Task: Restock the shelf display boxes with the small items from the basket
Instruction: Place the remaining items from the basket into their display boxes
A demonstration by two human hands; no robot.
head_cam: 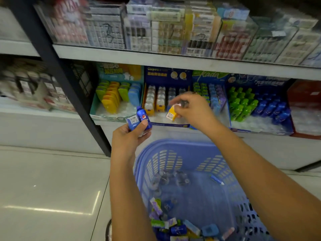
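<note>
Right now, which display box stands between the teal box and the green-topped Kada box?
The dark blue Gaspara display box, seen in the head view.

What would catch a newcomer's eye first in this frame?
Probably the hands in mid-frame. The left hand grips two blue bottles, and the right hand pinches a yellow item in front of the navy display box. Below them stands the blue basket, with small items scattered across its bottom.
</note>
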